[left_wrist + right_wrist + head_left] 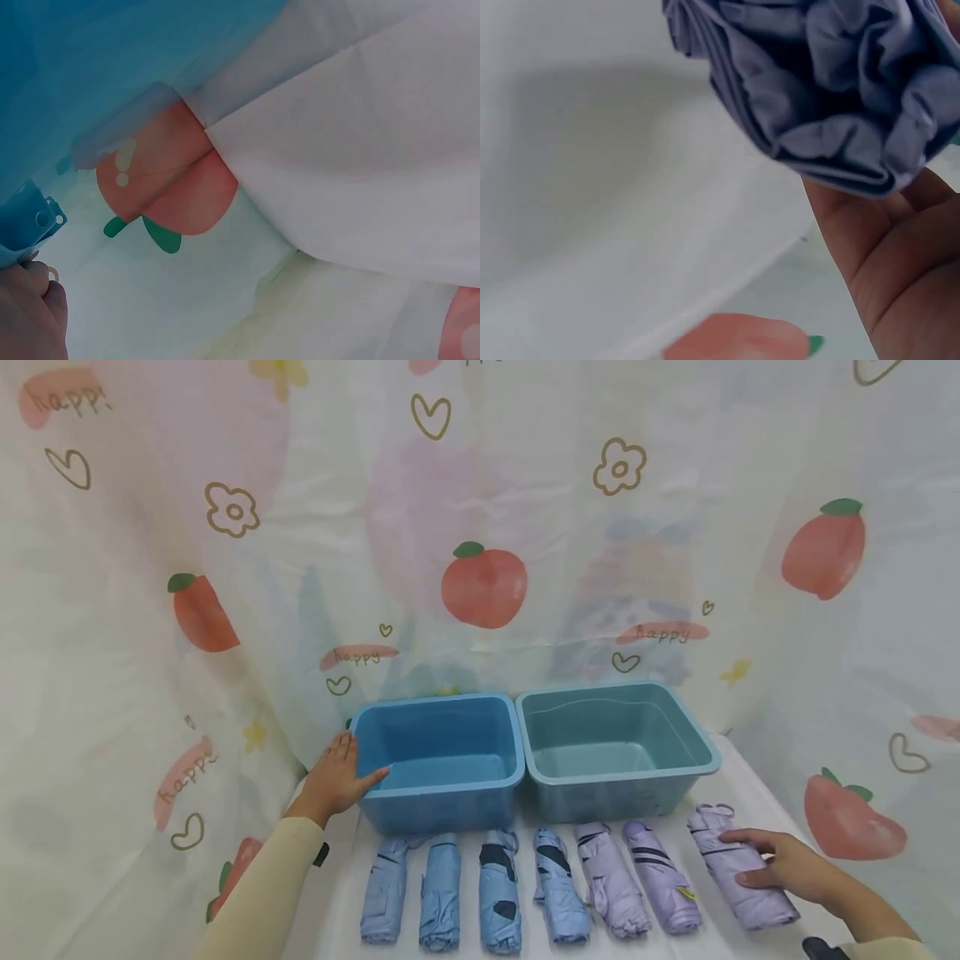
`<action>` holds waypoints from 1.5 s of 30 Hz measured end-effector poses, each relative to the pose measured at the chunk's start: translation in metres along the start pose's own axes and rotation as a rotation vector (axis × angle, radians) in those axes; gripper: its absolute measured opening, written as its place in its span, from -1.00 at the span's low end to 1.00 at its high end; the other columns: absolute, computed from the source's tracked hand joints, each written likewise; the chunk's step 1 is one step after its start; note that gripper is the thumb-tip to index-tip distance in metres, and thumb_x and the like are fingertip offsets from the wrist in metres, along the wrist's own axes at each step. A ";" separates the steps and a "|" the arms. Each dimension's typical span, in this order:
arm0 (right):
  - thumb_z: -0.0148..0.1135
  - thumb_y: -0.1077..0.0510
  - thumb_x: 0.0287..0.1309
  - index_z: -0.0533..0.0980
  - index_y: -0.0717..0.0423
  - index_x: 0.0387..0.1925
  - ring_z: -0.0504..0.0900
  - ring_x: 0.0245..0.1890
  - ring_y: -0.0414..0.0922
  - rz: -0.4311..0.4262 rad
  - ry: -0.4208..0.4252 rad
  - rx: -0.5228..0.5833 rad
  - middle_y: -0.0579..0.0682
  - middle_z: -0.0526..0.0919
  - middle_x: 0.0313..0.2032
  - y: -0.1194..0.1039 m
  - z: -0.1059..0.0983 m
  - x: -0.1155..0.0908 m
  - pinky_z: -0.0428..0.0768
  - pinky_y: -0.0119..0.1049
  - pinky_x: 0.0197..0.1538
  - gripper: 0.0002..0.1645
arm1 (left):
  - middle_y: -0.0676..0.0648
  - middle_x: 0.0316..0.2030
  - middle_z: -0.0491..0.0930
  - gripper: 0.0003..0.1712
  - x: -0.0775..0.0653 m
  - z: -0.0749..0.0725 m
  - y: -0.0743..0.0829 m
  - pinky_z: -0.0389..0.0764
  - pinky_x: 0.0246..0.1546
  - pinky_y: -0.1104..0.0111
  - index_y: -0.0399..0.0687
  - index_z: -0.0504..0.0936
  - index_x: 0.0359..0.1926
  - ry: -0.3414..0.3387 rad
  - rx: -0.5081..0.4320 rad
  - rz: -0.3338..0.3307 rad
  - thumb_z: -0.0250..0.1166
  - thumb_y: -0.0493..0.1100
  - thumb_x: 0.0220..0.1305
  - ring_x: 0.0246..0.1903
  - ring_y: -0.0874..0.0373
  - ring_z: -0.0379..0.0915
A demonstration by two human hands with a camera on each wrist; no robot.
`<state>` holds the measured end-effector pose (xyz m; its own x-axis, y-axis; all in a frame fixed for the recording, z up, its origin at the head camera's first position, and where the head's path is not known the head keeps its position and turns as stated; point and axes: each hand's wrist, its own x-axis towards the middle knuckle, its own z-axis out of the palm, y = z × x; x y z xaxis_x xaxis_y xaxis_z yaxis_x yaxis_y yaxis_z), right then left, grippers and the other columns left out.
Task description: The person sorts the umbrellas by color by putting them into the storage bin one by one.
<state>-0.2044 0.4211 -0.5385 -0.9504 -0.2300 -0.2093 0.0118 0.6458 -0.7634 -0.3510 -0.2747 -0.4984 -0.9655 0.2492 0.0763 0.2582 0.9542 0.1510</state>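
Observation:
My right hand (797,862) grips a lavender folded umbrella (727,865), the rightmost of a row, with thumb and fingers across its top. The umbrella's gathered fabric end (840,97) fills the top of the right wrist view, the hand's palm beside it. My left hand (337,781) rests at the front left corner of a blue bin (442,810), fingers along the side rim and thumb stretched over the front rim. Beside the held umbrella lie two more lavender umbrellas (663,877) and several blue umbrellas (440,893).
A grey-green bin (607,793) stands right next to the blue one. Both bins look hollow inside and sit at the back of a white-covered table (750,785). A printed curtain (487,485) hangs behind and along both sides.

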 end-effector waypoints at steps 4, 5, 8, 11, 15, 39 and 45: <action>0.49 0.04 -0.01 0.44 0.24 0.23 0.53 -0.21 -0.04 -0.045 0.040 -0.083 0.33 0.50 0.03 -0.022 -0.018 -0.010 0.54 -0.31 -0.31 -0.22 | -0.41 0.46 -0.15 0.29 -0.001 0.000 -0.002 -0.10 0.37 -0.07 -0.53 -0.06 0.43 -0.001 -0.007 -0.006 -0.13 0.59 0.22 0.45 -0.27 -0.28; 0.49 0.04 -0.02 0.44 0.22 0.23 0.54 -0.20 -0.04 -0.057 0.051 -0.098 0.35 0.48 0.05 -0.028 -0.022 -0.011 0.54 -0.33 -0.30 -0.22 | -0.41 0.46 -0.15 0.29 -0.001 0.000 -0.002 -0.10 0.37 -0.07 -0.53 -0.06 0.43 0.002 -0.010 -0.005 -0.13 0.58 0.22 0.45 -0.27 -0.28; 0.50 -0.01 -0.05 0.45 0.20 0.23 0.53 -0.21 -0.13 -0.097 0.081 -0.168 0.32 0.52 0.01 -0.047 -0.035 -0.014 0.51 -0.36 -0.29 -0.19 | -0.43 0.45 -0.15 0.30 -0.001 0.001 -0.002 -0.10 0.37 -0.07 -0.54 -0.06 0.43 0.009 -0.023 -0.004 -0.10 0.58 0.22 0.45 -0.28 -0.27; 0.49 -0.08 -0.06 0.42 0.18 0.27 0.54 -0.27 -0.17 -0.084 0.085 -0.200 0.22 0.58 -0.09 -0.069 -0.046 -0.013 0.52 -0.33 -0.33 -0.13 | -0.43 0.45 -0.15 0.34 -0.001 0.003 -0.002 -0.10 0.37 -0.07 -0.54 -0.07 0.43 0.003 -0.023 -0.012 -0.12 0.62 0.17 0.45 -0.28 -0.27; 0.47 0.00 0.01 0.38 0.21 0.30 0.56 -0.25 -0.09 -0.095 0.083 -0.144 0.27 0.53 -0.02 -0.098 -0.060 -0.002 0.56 -0.27 -0.33 -0.15 | -0.42 0.46 -0.15 0.39 0.000 0.005 -0.003 -0.09 0.37 -0.08 -0.53 -0.07 0.43 0.002 -0.020 -0.014 -0.14 0.66 0.12 0.45 -0.28 -0.28; 0.44 0.05 0.08 0.40 0.23 0.29 0.51 -0.05 0.21 -0.122 -0.044 -0.092 0.48 0.34 0.20 -0.129 -0.061 0.182 0.59 -0.02 -0.15 -0.22 | -0.37 0.47 -0.15 0.33 0.007 0.010 0.000 -0.06 0.37 -0.05 -0.48 -0.05 0.45 0.017 -0.033 -0.019 -0.09 0.62 0.15 0.46 -0.23 -0.28; 0.44 0.21 0.05 0.42 0.30 0.24 0.56 -0.35 -0.03 -0.048 -0.160 -0.013 0.36 0.47 0.06 -0.123 -0.040 0.209 0.61 -0.13 -0.31 -0.29 | -0.37 0.47 -0.12 0.32 0.002 0.013 -0.004 -0.01 0.36 -0.06 -0.47 -0.03 0.45 0.037 -0.016 -0.031 -0.09 0.62 0.16 0.45 -0.24 -0.24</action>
<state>-0.4168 0.3230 -0.4641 -0.8880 -0.3733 -0.2686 -0.0374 0.6407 -0.7668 -0.3549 -0.2759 -0.5111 -0.9711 0.2131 0.1076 0.2292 0.9585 0.1697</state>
